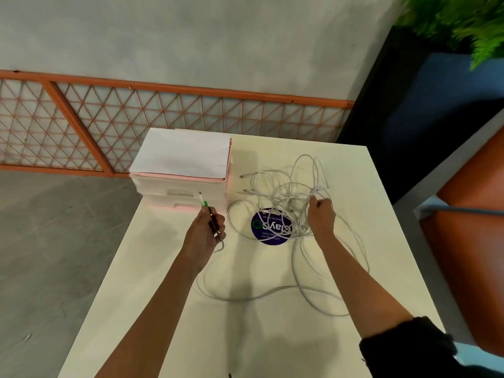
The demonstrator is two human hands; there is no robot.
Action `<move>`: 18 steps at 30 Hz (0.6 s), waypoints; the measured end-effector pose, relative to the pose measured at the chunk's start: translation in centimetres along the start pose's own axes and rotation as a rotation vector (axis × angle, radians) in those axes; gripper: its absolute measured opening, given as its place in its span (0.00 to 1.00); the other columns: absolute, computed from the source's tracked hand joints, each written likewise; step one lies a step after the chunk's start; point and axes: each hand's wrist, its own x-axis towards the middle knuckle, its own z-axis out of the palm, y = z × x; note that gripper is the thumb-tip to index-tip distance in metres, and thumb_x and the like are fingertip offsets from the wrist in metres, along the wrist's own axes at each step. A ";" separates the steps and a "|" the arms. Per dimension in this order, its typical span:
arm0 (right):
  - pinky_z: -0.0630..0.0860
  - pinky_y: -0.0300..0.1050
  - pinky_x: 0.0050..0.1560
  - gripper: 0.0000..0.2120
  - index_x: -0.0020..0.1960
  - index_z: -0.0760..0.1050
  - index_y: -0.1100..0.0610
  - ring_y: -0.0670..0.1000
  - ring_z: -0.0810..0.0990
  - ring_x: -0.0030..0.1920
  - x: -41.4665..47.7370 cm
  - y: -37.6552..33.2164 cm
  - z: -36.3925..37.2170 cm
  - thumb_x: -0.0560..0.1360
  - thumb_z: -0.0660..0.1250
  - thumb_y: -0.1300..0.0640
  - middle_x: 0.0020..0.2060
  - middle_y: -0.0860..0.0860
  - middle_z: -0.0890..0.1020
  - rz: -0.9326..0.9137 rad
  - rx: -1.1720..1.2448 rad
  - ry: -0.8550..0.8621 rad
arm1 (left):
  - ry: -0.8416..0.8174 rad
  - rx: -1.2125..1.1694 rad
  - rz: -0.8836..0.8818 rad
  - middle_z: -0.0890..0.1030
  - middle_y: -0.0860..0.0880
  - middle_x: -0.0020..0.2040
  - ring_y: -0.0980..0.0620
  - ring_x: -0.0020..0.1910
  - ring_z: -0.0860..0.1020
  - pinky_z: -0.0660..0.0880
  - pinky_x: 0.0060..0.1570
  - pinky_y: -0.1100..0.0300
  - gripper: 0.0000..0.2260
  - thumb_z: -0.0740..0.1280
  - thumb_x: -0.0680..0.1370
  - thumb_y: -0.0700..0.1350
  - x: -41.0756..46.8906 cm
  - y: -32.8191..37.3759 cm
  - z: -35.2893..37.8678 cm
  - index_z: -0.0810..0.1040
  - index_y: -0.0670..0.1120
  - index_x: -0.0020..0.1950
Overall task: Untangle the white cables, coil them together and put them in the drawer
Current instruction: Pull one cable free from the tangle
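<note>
While the white cables [283, 192] lay in a loose tangle at about one o'clock on the table [272, 345], partly over a round purple sticker [266, 227], the left hand [207, 233] had its fingers curled round one cable end. That end's green-banded plug [203, 201] pointed toward the drawer unit [180, 184] at eleven o'clock, whose drawers looked closed. The right hand [321, 215] was closed on a few strands raised from the heap. The untangling would probably go best with the left hand anchoring that free end. The right hand could then lift loops off one at a time and follow the single line back, rather than tugging and tightening knots.
</note>
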 end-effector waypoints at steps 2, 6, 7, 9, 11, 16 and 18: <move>0.69 0.47 0.47 0.15 0.51 0.71 0.67 0.62 0.76 0.52 -0.3 1.6 0.1 0.79 0.62 0.53 0.47 0.62 0.77 0.098 -0.011 0.015 | 0.001 0.009 -0.002 0.74 0.52 0.30 0.56 0.28 0.71 0.69 0.30 0.64 0.14 0.52 0.84 0.50 0.1 -0.1 0.1 0.70 0.48 0.42; 0.72 0.50 0.55 0.30 0.62 0.65 0.66 0.61 0.73 0.58 -0.6 1.9 0.2 0.70 0.75 0.53 0.61 0.62 0.69 0.268 0.033 -0.009 | 0.006 0.030 -0.018 0.74 0.52 0.30 0.56 0.28 0.71 0.68 0.31 0.64 0.14 0.53 0.84 0.50 0.3 -0.3 0.3 0.70 0.48 0.42; 0.73 0.51 0.55 0.27 0.59 0.68 0.66 0.60 0.75 0.55 -0.3 1.9 0.2 0.68 0.76 0.54 0.58 0.62 0.72 0.282 0.011 -0.012 | 0.004 0.040 -0.023 0.74 0.52 0.30 0.56 0.28 0.71 0.68 0.31 0.64 0.14 0.53 0.84 0.50 0.3 -0.3 0.4 0.70 0.48 0.42; 0.78 0.50 0.50 0.13 0.42 0.76 0.62 0.55 0.79 0.41 0.2 1.5 -0.1 0.68 0.76 0.55 0.44 0.60 0.81 0.259 -0.069 -0.040 | 0.003 0.063 -0.027 0.74 0.52 0.30 0.56 0.28 0.71 0.67 0.32 0.63 0.14 0.52 0.84 0.50 0.3 -0.4 0.6 0.69 0.48 0.42; 0.78 0.46 0.46 0.06 0.38 0.81 0.60 0.56 0.81 0.38 0.6 1.1 -0.3 0.69 0.74 0.57 0.39 0.59 0.83 0.231 -0.093 -0.048 | 0.002 0.097 -0.024 0.73 0.52 0.30 0.56 0.28 0.70 0.66 0.32 0.63 0.14 0.52 0.84 0.50 0.3 -0.4 0.7 0.69 0.48 0.42; 0.78 0.44 0.39 0.03 0.35 0.82 0.57 0.50 0.79 0.37 0.6 -0.7 -1.3 0.67 0.74 0.60 0.33 0.53 0.82 0.164 0.087 -0.164 | -0.021 0.148 -0.023 0.73 0.51 0.29 0.55 0.28 0.69 0.64 0.35 0.60 0.14 0.52 0.84 0.50 0.6 -0.4 1.4 0.69 0.47 0.42; 0.72 0.35 0.35 0.02 0.40 0.83 0.59 0.46 0.78 0.36 0.3 -2.5 -1.9 0.69 0.74 0.60 0.33 0.50 0.82 0.093 0.195 -0.241 | -0.029 0.151 -0.026 0.73 0.51 0.29 0.54 0.28 0.69 0.64 0.35 0.60 0.14 0.52 0.84 0.50 0.8 -0.4 1.6 0.69 0.47 0.42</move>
